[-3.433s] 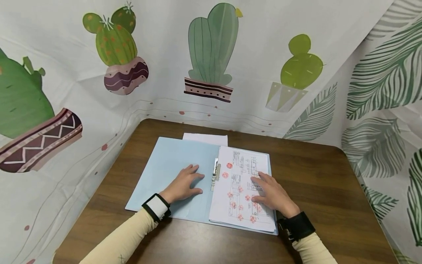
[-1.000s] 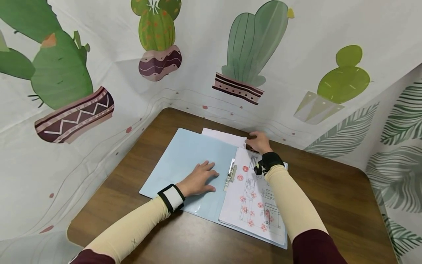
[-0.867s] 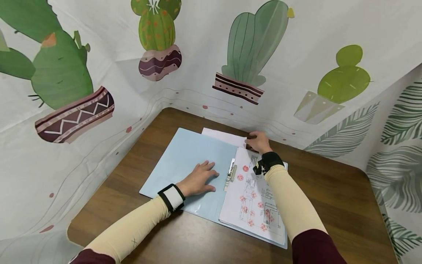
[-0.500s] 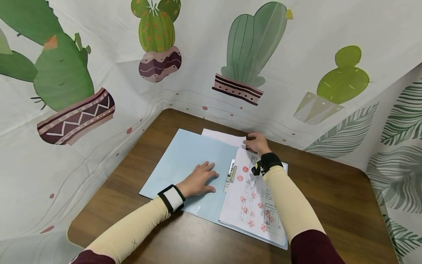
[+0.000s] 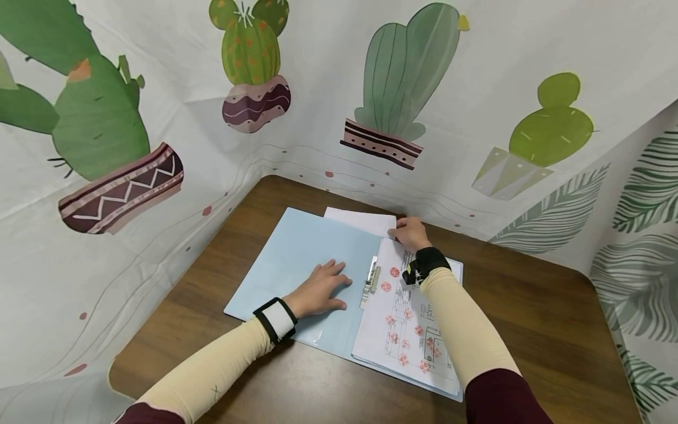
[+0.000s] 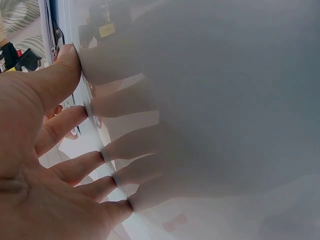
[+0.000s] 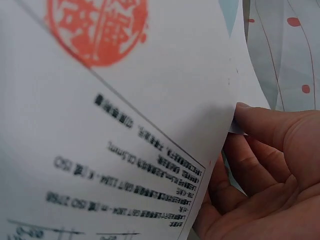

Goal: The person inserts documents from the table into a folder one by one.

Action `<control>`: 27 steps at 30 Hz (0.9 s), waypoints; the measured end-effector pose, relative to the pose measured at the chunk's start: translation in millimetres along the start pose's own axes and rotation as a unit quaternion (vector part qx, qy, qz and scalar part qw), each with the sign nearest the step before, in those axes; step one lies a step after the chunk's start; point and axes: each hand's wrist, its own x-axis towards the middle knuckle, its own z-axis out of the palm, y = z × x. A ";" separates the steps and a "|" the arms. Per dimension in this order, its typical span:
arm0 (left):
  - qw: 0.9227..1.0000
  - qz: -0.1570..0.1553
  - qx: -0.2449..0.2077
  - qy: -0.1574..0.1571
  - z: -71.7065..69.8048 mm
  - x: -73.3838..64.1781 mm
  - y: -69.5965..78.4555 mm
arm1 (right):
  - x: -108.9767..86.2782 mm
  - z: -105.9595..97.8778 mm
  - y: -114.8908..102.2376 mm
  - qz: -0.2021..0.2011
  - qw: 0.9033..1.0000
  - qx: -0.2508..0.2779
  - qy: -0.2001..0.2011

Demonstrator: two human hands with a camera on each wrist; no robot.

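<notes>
A light blue clip folder (image 5: 275,259) lies open on the table. Printed pages with red stamps (image 5: 394,318) fill its right side, next to the metal clip (image 5: 371,280). My left hand (image 5: 318,288) rests on the bare left cover with fingers spread; in the left wrist view its fingertips (image 6: 120,206) touch the glossy cover. From beneath the folder's far edge sticks a white sheet of paper (image 5: 362,220). At that sheet's right corner, my right hand (image 5: 413,234) pinches it between thumb and fingers. The right wrist view shows the thumb (image 7: 265,120) at the paper edge, beside a stamped page (image 7: 125,135).
The brown wooden table (image 5: 529,306) has rounded corners. A white curtain (image 5: 318,76) printed with cacti and leaves hangs behind it, close to the far table edge. My right forearm (image 5: 471,324) crosses over the printed pages.
From the printed pages, my right hand has gone to the far white sheet, then drawn slightly nearer and now grips its corner. My left hand stays on the cover. The head view has turned.
</notes>
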 end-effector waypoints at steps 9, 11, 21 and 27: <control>1.000 -0.002 -0.002 -0.004 -4.4 -0.2 4.7 | -4.2 -0.4 1.7 -0.031 0.999 0.001 0.023; 1.000 -0.001 -0.002 -0.003 -4.2 0.2 4.9 | -4.4 -0.5 2.6 -0.039 0.999 0.006 0.031; 1.000 0.002 0.001 -0.001 -0.2 0.1 2.0 | -13.3 -7.8 -5.4 -0.105 0.990 0.040 0.090; 1.000 0.007 0.008 0.004 4.8 -0.6 -1.2 | -12.9 -17.3 -13.0 -0.117 0.984 0.032 0.133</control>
